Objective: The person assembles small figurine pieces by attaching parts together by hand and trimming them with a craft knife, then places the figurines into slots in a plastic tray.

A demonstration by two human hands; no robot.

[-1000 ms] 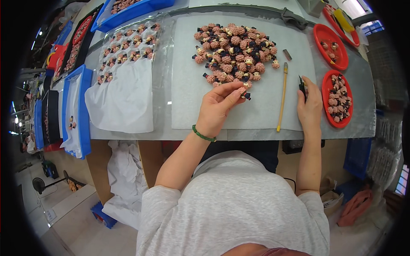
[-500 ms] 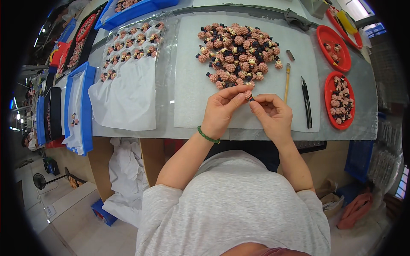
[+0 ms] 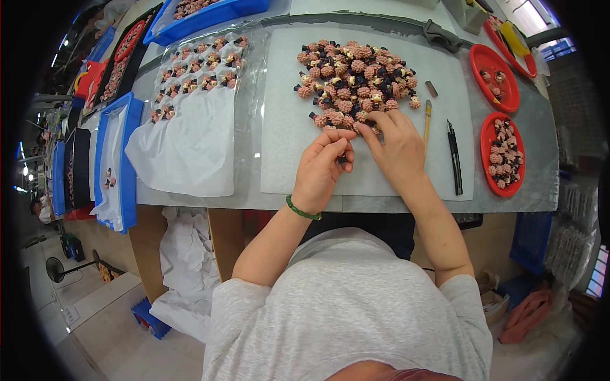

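On the white work mat (image 3: 298, 171) lies a heap of small painted figurines (image 3: 356, 76) with bumpy pink hair, pale faces and dark parts. My left hand (image 3: 322, 164), with a green bead bracelet at the wrist, is just in front of the heap. Its fingers are curled round one figurine (image 3: 344, 158), of which only a dark bit shows. My right hand (image 3: 397, 147) reaches to the heap's near edge, thumb and fingertips closing about a figurine there, mostly covered by the fingers.
Figurines stand in rows on white cloth (image 3: 184, 140) at left, beside a blue tray (image 3: 131, 152). A wooden-handled tool (image 3: 427, 124), black pens (image 3: 455, 159) and a small brown block (image 3: 431, 89) lie right of the heap. Red plates (image 3: 522, 162) with figurines are farther right.
My hands have parted. The right one has let go of the figurine held between both and moved up to the heap; the left has drawn slightly back, keeping the figurine.
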